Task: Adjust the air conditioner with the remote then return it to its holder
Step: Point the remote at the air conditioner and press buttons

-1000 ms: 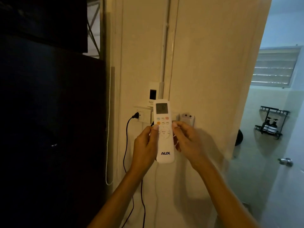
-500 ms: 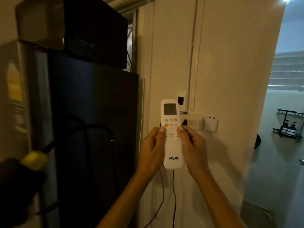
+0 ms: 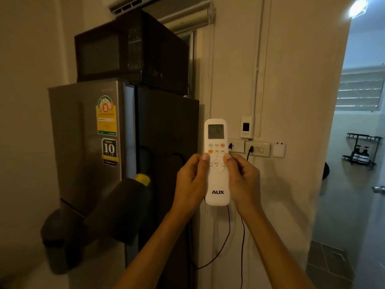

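Hands, two: left (image 3: 190, 182) and right (image 3: 243, 180) fingers both grasping one remote (image 3: 217, 184), right of one fridge (image 3: 87, 163).

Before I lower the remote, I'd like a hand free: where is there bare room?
Bare wall lies right of the conduit, above the sockets. Crowded: cords below the remote, microwave covering the fridge top.

White remote (image 3: 217, 182); silver fridge (image 3: 83, 142); black microwave (image 3: 125, 53); yellow sticker (image 3: 106, 119).
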A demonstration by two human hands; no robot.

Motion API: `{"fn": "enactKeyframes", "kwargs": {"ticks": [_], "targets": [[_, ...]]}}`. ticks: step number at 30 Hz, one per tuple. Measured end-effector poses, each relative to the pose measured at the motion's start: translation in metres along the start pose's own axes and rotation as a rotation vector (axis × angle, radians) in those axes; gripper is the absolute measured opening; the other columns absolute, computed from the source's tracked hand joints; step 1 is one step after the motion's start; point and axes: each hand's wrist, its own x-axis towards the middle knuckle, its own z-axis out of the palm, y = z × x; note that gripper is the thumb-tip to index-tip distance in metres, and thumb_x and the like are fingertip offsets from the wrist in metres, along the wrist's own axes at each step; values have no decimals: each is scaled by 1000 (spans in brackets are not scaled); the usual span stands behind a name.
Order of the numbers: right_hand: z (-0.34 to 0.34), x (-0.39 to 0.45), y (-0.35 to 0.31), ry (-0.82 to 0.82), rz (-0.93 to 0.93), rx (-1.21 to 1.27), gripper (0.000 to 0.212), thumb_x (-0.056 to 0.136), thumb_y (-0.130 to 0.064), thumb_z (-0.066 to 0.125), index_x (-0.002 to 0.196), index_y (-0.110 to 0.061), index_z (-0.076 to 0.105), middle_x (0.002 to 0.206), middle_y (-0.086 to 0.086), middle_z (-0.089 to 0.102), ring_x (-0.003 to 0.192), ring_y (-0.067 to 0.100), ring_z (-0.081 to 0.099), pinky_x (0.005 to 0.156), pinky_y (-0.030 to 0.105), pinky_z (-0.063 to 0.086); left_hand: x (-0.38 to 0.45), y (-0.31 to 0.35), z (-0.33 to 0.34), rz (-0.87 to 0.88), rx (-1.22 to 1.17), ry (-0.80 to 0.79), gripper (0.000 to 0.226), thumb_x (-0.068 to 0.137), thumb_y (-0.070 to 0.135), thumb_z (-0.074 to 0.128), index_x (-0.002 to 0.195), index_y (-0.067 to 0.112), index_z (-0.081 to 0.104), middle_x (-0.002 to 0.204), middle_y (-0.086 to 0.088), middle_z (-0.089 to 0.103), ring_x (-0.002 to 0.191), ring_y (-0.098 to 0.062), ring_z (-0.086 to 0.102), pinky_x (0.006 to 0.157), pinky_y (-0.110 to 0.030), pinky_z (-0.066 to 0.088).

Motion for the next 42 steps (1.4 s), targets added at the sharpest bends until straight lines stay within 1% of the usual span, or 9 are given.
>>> {"fn": "enactKeyframes", "kwargs": {"ticks": [2,5,10,17,23,28,31,36,42], "targets": [[6,-2,-15,-16,-22,5,21,88,-26,52,107,-22,59,103,-3,66,72,2,67,55,12,54,2,14,-9,34,19,3,13,91,28,41,84,25,52,87,9,65,78,-3,68,58,-14,55],[15,-1,-36,-41,-55,15,17,88,-26,51,103,-24,58,98,-7,64,68,-7,66,53,9,51,7,32,-20,78,47,12,13,91,29,40,84,26,51,87,8,65,79,-6,68,59,-16,55],[28,9,-63,-36,-105,52,25,88,-24,52,110,-14,59,103,-4,63,73,0,63,53,7,51,23,58,-31,152,80,35,14,92,27,40,82,29,49,86,9,64,78,-1,67,60,-17,56],[45,40,-93,-50,-153,78,26,88,-25,52,111,-15,58,113,7,66,77,9,63,53,6,51,59,87,-41,188,100,60,13,91,27,39,86,27,50,89,8,63,76,0,67,60,-16,56],[61,63,-114,-59,-180,86,26,88,-25,52,110,-14,59,108,5,66,69,-1,59,48,4,48,85,103,-50,203,91,84,16,93,26,39,84,29,51,85,8,63,72,4,66,57,-12,55],[72,74,-127,-61,-231,106,22,88,-25,52,108,-18,59,97,-6,61,67,0,60,47,5,47,103,113,-60,236,95,99,15,92,28,39,86,27,52,88,4,65,78,-9,68,62,-21,58],[79,82,-134,-52,-263,110,22,88,-26,53,107,-18,59,98,-5,62,68,0,61,49,6,49,113,119,-65,252,91,105,16,92,28,38,85,29,52,88,4,66,79,-11,68,67,-27,58],[89,93,-143,-28,-281,141,26,87,-26,54,110,-15,60,108,5,67,70,2,62,51,7,51,131,126,-71,304,91,107,16,90,31,39,83,27,53,83,4,66,72,-7,68,59,-20,57],[93,100,-149,-26,-307,169,24,87,-24,53,109,-15,59,104,3,66,71,3,62,52,8,52,140,131,-75,361,86,93,16,91,28,39,83,26,52,83,3,65,72,-5,68,58,-19,57]]}}
